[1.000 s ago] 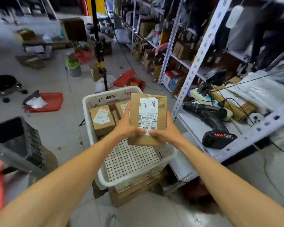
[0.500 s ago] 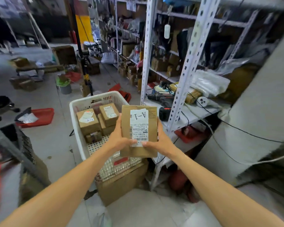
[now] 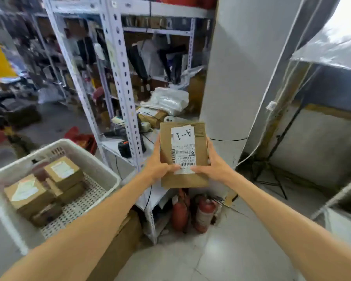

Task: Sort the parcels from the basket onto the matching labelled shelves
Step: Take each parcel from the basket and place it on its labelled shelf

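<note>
Flat cardboard parcel (image 3: 183, 155) now right of perforated white plastic basket (image 3: 93, 159)

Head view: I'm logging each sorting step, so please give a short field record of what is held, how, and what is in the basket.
held item: brown parcel, label marked A-1
grip: left hand and right hand hold its sides, thumbs on the front
position: in the air, in front of the metal rack
basket: white basket at lower left, several brown boxes inside
placed on shelf: not yet
</note>
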`<act>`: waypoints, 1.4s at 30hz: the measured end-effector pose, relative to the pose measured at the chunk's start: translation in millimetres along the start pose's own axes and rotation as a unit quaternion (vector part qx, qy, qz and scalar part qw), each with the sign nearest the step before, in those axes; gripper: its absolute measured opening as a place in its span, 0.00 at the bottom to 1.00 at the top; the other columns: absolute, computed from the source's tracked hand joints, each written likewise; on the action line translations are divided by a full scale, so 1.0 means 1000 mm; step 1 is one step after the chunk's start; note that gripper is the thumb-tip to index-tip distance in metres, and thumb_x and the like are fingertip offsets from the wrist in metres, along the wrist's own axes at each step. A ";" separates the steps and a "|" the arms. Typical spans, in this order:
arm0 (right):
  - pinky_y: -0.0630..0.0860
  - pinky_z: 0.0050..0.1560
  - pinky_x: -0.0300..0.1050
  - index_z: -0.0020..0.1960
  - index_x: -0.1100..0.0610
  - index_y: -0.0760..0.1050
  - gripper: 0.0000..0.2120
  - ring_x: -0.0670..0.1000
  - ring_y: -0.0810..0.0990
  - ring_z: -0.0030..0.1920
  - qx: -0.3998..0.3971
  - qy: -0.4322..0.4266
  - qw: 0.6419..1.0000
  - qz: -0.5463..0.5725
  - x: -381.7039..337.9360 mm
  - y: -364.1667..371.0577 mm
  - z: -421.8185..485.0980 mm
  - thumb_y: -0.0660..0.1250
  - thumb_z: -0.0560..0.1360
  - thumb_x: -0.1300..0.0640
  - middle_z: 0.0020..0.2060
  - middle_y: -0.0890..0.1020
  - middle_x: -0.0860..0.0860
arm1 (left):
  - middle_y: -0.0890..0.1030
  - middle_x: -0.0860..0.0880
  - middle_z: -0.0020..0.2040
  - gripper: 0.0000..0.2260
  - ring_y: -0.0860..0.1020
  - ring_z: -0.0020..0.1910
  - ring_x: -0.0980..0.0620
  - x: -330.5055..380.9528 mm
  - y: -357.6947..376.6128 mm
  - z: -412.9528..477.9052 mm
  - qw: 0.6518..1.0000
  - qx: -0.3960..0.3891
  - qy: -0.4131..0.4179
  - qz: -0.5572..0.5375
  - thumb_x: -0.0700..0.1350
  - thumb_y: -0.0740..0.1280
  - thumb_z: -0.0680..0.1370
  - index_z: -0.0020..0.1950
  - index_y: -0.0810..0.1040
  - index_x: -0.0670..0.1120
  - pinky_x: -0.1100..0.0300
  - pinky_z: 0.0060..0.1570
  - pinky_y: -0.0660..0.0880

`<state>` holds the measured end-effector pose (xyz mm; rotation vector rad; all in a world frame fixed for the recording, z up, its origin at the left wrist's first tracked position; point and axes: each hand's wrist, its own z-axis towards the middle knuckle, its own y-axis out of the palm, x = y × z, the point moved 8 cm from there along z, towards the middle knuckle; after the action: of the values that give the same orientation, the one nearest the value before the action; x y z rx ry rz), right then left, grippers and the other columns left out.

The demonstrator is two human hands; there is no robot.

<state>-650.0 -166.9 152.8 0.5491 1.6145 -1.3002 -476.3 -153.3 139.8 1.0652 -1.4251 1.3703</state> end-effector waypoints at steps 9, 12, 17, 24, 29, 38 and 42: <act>0.65 0.71 0.54 0.76 0.41 0.33 0.54 0.46 0.71 0.66 0.257 0.075 0.963 -0.026 0.018 -0.216 -0.070 0.73 0.73 0.59 0.64 0.71 0.40 | 0.73 0.48 0.65 0.49 0.71 0.65 0.48 0.147 0.185 0.102 0.976 -0.172 0.133 -0.001 0.38 0.77 0.67 0.76 0.49 0.59 0.49 0.66 0.69; 0.67 0.70 0.58 0.76 0.40 0.33 0.55 0.49 0.71 0.67 0.336 0.098 0.935 -0.054 0.016 -0.275 -0.110 0.73 0.72 0.59 0.66 0.70 0.43 | 0.73 0.50 0.63 0.50 0.72 0.64 0.48 0.195 0.256 0.114 0.951 -0.252 0.178 -0.015 0.36 0.76 0.67 0.76 0.49 0.60 0.49 0.65 0.71; 0.66 0.71 0.54 0.76 0.41 0.36 0.52 0.51 0.68 0.70 0.462 0.147 0.871 -0.080 0.011 -0.340 -0.182 0.73 0.72 0.58 0.71 0.68 0.47 | 0.74 0.48 0.66 0.54 0.73 0.64 0.47 0.259 0.359 0.110 0.898 -0.374 0.226 -0.050 0.39 0.77 0.62 0.74 0.47 0.68 0.40 0.65 0.70; 0.68 0.68 0.53 0.77 0.42 0.39 0.50 0.52 0.67 0.71 0.576 0.223 0.780 -0.095 0.008 -0.385 -0.268 0.73 0.73 0.61 0.73 0.67 0.49 | 0.75 0.51 0.63 0.53 0.75 0.63 0.48 0.308 0.468 0.072 0.804 -0.530 0.248 -0.107 0.39 0.78 0.61 0.74 0.49 0.68 0.46 0.58 0.77; 0.69 0.66 0.54 0.77 0.41 0.37 0.52 0.52 0.69 0.69 0.648 0.243 0.714 -0.106 0.009 -0.409 -0.317 0.72 0.73 0.63 0.72 0.67 0.49 | 0.75 0.47 0.62 0.51 0.77 0.61 0.48 0.339 0.532 0.044 0.738 -0.614 0.245 -0.132 0.29 0.75 0.66 0.77 0.50 0.59 0.50 0.54 0.79; 0.70 0.63 0.45 0.78 0.48 0.44 0.44 0.52 0.71 0.67 0.689 0.268 0.657 -0.151 0.024 -0.494 -0.374 0.71 0.74 0.61 0.69 0.71 0.51 | 0.78 0.44 0.57 0.41 0.80 0.53 0.47 0.394 0.630 0.033 0.724 -0.639 0.195 -0.170 0.27 0.73 0.65 0.72 0.63 0.54 0.54 0.39 0.82; 0.70 0.68 0.54 0.78 0.49 0.42 0.46 0.54 0.70 0.69 0.707 0.291 0.619 -0.182 0.031 -0.521 -0.395 0.71 0.74 0.58 0.71 0.69 0.53 | 0.77 0.48 0.56 0.41 0.79 0.53 0.50 0.419 0.661 0.020 0.698 -0.659 0.224 -0.170 0.26 0.72 0.66 0.71 0.63 0.54 0.57 0.40 0.81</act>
<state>-1239.2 16.9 370.8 1.7857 0.7423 -2.8540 -1223.9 -158.9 372.7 -0.0275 -1.2658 0.0624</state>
